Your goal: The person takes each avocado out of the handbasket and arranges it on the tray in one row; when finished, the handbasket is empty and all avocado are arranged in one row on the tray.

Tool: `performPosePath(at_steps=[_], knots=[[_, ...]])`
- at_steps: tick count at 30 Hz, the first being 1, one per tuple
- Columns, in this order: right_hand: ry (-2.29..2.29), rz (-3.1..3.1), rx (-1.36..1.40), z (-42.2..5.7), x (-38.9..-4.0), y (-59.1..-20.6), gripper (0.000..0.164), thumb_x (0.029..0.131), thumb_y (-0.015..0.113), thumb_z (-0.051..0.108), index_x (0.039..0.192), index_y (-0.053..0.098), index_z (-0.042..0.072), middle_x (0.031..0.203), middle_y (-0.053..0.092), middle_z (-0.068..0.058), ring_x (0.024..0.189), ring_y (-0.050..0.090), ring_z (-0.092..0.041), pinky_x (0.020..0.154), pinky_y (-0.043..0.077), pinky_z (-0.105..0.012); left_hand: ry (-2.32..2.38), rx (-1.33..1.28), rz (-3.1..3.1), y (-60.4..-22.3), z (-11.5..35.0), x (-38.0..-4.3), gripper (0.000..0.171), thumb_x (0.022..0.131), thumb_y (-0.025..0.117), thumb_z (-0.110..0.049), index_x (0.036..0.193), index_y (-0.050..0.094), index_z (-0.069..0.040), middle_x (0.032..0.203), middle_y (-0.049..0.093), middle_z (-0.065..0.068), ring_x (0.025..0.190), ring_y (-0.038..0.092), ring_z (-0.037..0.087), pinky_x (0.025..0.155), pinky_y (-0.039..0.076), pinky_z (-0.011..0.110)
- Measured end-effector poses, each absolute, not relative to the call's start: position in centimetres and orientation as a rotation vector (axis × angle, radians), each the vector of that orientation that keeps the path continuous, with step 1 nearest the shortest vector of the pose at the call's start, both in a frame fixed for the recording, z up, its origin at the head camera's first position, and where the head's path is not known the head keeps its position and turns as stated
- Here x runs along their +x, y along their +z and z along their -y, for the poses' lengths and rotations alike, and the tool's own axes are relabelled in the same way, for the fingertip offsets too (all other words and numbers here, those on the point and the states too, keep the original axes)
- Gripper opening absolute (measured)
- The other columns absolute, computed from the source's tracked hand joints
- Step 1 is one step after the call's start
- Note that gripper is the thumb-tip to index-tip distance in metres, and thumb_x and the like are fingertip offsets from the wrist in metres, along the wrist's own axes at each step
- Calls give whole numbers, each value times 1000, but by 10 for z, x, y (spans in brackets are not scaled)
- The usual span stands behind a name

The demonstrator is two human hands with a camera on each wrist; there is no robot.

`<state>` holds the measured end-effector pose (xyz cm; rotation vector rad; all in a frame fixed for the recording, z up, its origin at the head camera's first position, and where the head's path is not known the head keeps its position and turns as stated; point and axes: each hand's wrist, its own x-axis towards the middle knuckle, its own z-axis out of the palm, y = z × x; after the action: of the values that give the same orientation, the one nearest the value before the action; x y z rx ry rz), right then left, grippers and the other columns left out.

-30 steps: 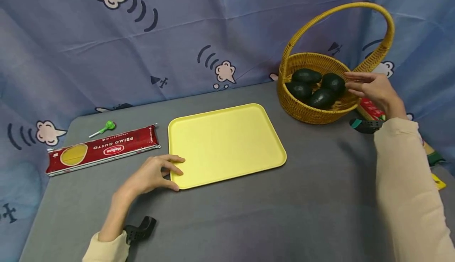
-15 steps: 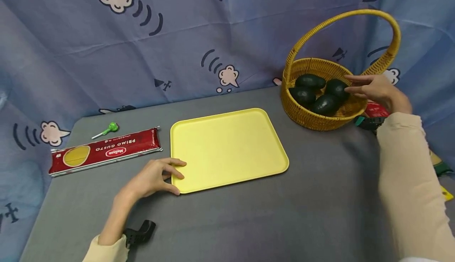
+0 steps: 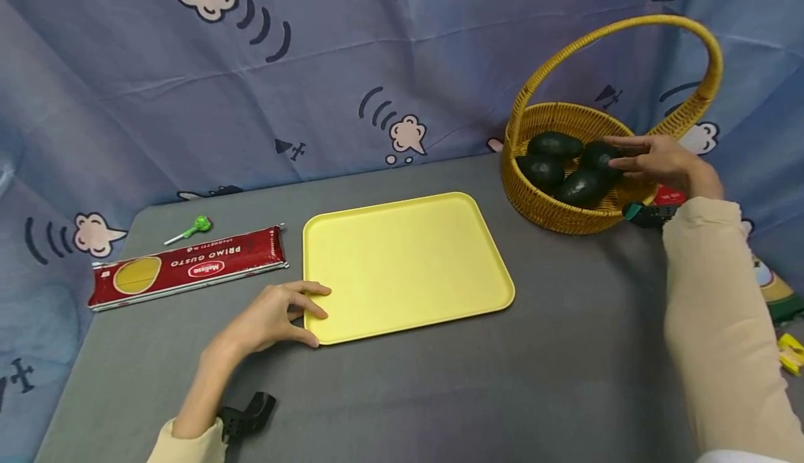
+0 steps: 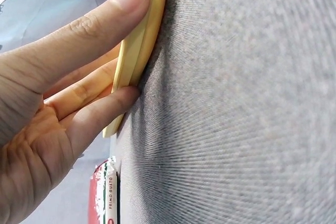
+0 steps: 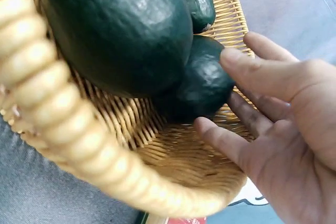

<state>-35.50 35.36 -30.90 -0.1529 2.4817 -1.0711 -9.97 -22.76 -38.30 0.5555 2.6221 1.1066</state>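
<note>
My left hand (image 3: 270,313) holds the near left corner of the yellow tray (image 3: 408,267). In the left wrist view, the thumb lies against the outside of the tray's rim (image 4: 137,51), while other fingers reach behind it. Over the right side of a wicker basket (image 3: 553,218), my right hand (image 3: 666,163) has its fingers spread beside the rightmost avocado (image 3: 599,156). The right wrist view shows the fingertips at this avocado (image 5: 202,85) without closing around it. Several dark green avocados lie in the basket; a larger-looking avocado (image 5: 121,30) is nearer that camera.
A red spaghetti packet (image 3: 188,267) and a green lollipop (image 3: 201,223) lie left of the tray. The tall basket handle (image 3: 628,23) arches beside my right hand. A red package (image 3: 669,196) is partly hidden behind the right wrist. A patterned blue cloth (image 3: 352,44) hangs behind the table.
My right hand has moved slightly left and deeper over the basket, closer to the rightmost avocado. The left hand stays at the tray corner. The head view has shifted slightly.
</note>
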Motion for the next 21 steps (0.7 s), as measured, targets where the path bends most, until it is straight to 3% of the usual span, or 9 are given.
performPosePath(at_steps=[3, 7, 10, 12, 14, 17, 19, 21], knots=[[-1078, -2530, -171, -352, -354, -308, 57, 98, 47, -1, 150, 31, 15, 112, 52, 14, 85, 57, 10, 80, 52, -21, 1104, 568, -2623, -382, 227, -100, 32, 65, 88, -9, 94, 76, -4, 125, 61, 13, 122, 51, 35, 86, 52, 34], [-1119, -2612, -174, -343, -356, -308, 52, 96, 55, 3, 145, 39, 7, 105, 60, 15, 79, 58, 8, 70, 51, -17, 1096, 569, -2630, -380, 228, -100, 32, 65, 87, -10, 95, 76, -4, 125, 60, 14, 122, 51, 35, 86, 52, 35], [-1105, -2671, -165, -333, -360, -311, 50, 95, 57, 5, 143, 41, -1, 112, 66, 0, 76, 57, 8, 67, 49, -15, 1094, 561, -2632, -378, 229, -98, 32, 66, 87, -11, 95, 76, -5, 125, 60, 14, 122, 51, 35, 85, 52, 35], [-1078, -2673, -154, -327, -363, -312, 52, 96, 57, 8, 143, 38, -4, 128, 58, -17, 86, 60, -1, 69, 50, -15, 1097, 555, -2628, -378, 229, -97, 32, 66, 87, -12, 95, 76, -5, 125, 60, 14, 121, 51, 35, 85, 52, 34], [-1050, -2660, -132, -324, -365, -314, 56, 96, 58, 13, 145, 35, -2, 141, 41, -30, 104, 59, -17, 70, 50, -16, 1110, 548, -2618, -378, 229, -96, 32, 66, 87, -12, 94, 76, -4, 125, 60, 15, 121, 51, 36, 85, 52, 34], [-1090, -2554, -97, -324, -366, -318, 61, 98, 56, 16, 148, 26, -1, 149, 21, -35, 129, 36, -42, 77, 52, -22, 1123, 546, -2609, -378, 229, -96, 31, 66, 87, -12, 94, 76, -4, 126, 60, 15, 121, 51, 36, 86, 52, 33], [-1122, -2502, -56, -326, -365, -321, 64, 98, 56, 18, 149, 22, 0, 151, 14, -35, 132, 28, -46, 78, 52, -23, 1122, 552, -2607, -379, 228, -96, 32, 66, 87, -13, 94, 76, -5, 126, 60, 15, 122, 51, 36, 86, 52, 33], [-1144, -2466, -31, -330, -364, -323, 67, 98, 56, 21, 151, 18, 2, 152, 11, -34, 131, 29, -44, 79, 52, -23, 1120, 556, -2604, -379, 227, -97, 32, 66, 87, -13, 95, 76, -5, 126, 60, 14, 122, 50, 36, 86, 51, 34]])
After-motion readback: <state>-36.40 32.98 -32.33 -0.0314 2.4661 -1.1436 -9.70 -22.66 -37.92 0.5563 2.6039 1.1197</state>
